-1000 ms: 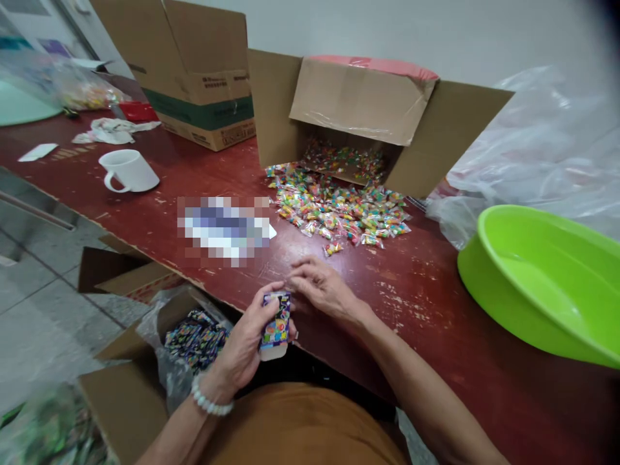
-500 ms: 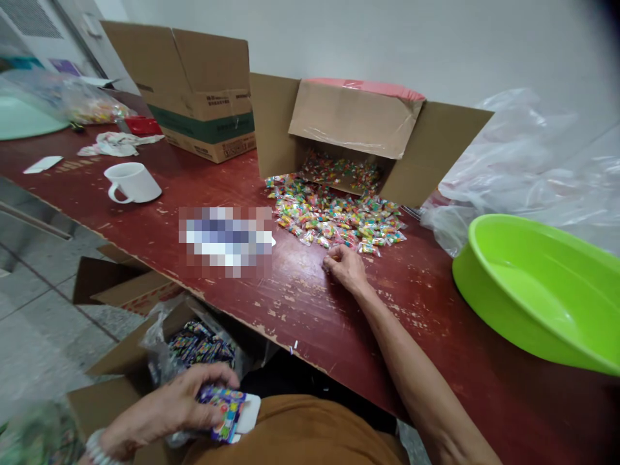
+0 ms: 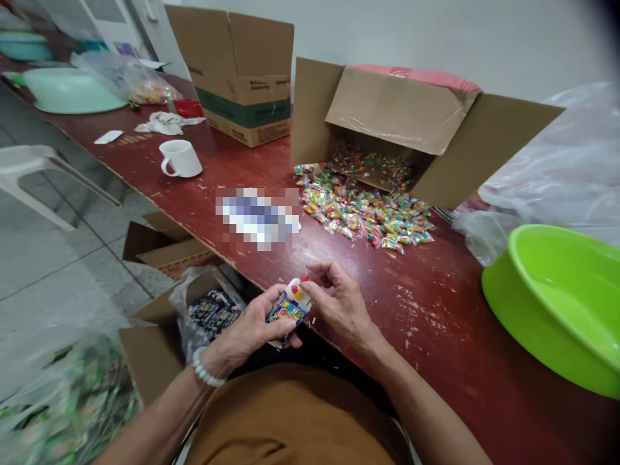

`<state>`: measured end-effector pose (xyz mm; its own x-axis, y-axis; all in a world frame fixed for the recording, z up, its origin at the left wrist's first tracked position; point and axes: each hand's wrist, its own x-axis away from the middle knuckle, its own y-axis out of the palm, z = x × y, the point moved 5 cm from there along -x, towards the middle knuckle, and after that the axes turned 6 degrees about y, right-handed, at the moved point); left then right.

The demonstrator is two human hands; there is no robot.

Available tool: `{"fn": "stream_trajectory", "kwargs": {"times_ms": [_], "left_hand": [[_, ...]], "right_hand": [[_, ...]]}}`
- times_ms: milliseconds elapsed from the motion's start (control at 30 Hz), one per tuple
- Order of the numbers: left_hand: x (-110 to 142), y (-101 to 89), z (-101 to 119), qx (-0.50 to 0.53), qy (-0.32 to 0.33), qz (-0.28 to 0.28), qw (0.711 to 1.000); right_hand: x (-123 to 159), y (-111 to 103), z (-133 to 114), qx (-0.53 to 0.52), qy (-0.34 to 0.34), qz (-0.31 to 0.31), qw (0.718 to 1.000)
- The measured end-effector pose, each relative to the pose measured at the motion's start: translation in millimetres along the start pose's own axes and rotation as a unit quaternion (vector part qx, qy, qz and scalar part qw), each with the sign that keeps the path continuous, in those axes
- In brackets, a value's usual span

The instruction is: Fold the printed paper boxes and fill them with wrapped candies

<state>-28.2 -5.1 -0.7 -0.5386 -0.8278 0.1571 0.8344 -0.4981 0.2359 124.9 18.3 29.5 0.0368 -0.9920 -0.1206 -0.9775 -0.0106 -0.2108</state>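
Observation:
In my left hand (image 3: pixel 249 326) is a small purple printed candy box (image 3: pixel 287 312), tilted, with its white end flap (image 3: pixel 293 284) open. My right hand (image 3: pixel 345 309) is at the mouth of that box, thumb and finger pinched on a wrapped candy (image 3: pixel 305 278) with red in it. Red and yellow pieces show against the flap; whether they are in the same wrapper is hard to make out. Beyond my hands, a pile of small clear-wrapped candies (image 3: pixel 368 216) spills onto the red table (image 3: pixel 387 381) from a cardboard carton (image 3: pixel 387 106) lying on its side.
A green basin (image 3: pixel 523 323) stands at the right, beside clear plastic bags (image 3: pixel 547 168). Towards the left are a white mug (image 3: pixel 181 159), another carton (image 3: pixel 245 97) and a blurred-out item (image 3: pixel 259 218). Below the table edge, an open box (image 3: pixel 155 355) holds many dark printed packs (image 3: pixel 213 313).
My right hand has come back from the candy pile to the box. My left hand has raised the box to meet it. The view has shifted left.

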Motion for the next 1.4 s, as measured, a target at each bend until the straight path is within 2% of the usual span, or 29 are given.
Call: {"fn": "stream_trajectory", "kwargs": {"times_ms": [100, 200, 267, 333, 400, 467, 500, 567, 633, 667, 700, 767, 833, 900, 933, 1000, 1067, 1133, 1200, 1300, 1400], "left_hand": [[-2, 4.8, -6, 0.037, 0.024, 0.012, 0.999], [-4, 9.6, -8, 0.047, 0.042, 0.013, 0.998], [-6, 12.4, -7, 0.055, 0.056, 0.022, 0.997], [-8, 13.2, -5, 0.083, 0.061, 0.047, 0.994], [-9, 11.4, -5, 0.131, 0.042, 0.085, 0.987], [-10, 9.4, -8, 0.176, 0.006, 0.117, 0.977], [-11, 9.2, -9, 0.192, -0.010, 0.126, 0.973], [-12, 9.5, -10, 0.201, -0.019, 0.137, 0.970], [-12, 10.2, -8, 0.190, 0.011, 0.151, 0.970], [-12, 10.5, -7, 0.180, 0.035, 0.158, 0.970], [-12, 10.7, -5, 0.171, 0.058, 0.164, 0.970], [-12, 11.1, -5, 0.171, 0.076, 0.169, 0.968], [-13, 12.1, -8, 0.210, 0.041, 0.153, 0.965], [-13, 14.1, -10, 0.265, -0.007, 0.124, 0.956], [-14, 14.7, -10, 0.285, -0.024, 0.112, 0.952], [-15, 14.1, -9, 0.303, -0.032, 0.110, 0.946], [-16, 12.9, -9, 0.299, -0.024, 0.125, 0.946], [-17, 12.4, -11, 0.285, -0.019, 0.137, 0.948], [-18, 10.9, -13, 0.263, -0.011, 0.144, 0.954], [-18, 5.1, -16, 0.238, -0.007, 0.154, 0.959], [-17, -2.6, -17, 0.235, -0.006, 0.170, 0.957]], "right_hand": [[2, -6, -5, 0.087, -0.052, 0.002, 0.995], [4, -6, -7, 0.129, -0.102, -0.011, 0.986], [4, -1, -7, 0.140, -0.127, -0.049, 0.981], [3, 3, -7, 0.118, -0.125, -0.096, 0.980], [0, 1, -4, 0.043, -0.083, -0.102, 0.990], [-3, -3, 3, -0.059, 0.001, -0.068, 0.996], [-2, -2, 9, -0.114, 0.053, -0.063, 0.990], [1, 7, 19, -0.205, 0.145, -0.094, 0.963], [7, 20, 25, -0.253, 0.193, -0.151, 0.936], [9, 24, 26, -0.257, 0.196, -0.167, 0.931], [10, 26, 26, -0.245, 0.187, -0.168, 0.936], [8, 22, 23, -0.179, 0.128, -0.132, 0.966], [6, 13, 15, -0.080, 0.030, -0.087, 0.993], [6, 8, 8, -0.004, -0.043, -0.090, 0.995], [6, 8, 7, 0.013, -0.056, -0.105, 0.993], [6, 10, 9, -0.009, -0.025, -0.134, 0.991], [5, 16, 14, -0.104, 0.058, -0.145, 0.982], [4, 23, 17, -0.209, 0.139, -0.152, 0.956], [1, 28, 17, -0.253, 0.177, -0.147, 0.940], [-2, 26, 16, -0.219, 0.151, -0.126, 0.956], [2, 24, 14, -0.118, 0.045, -0.129, 0.984]]}}
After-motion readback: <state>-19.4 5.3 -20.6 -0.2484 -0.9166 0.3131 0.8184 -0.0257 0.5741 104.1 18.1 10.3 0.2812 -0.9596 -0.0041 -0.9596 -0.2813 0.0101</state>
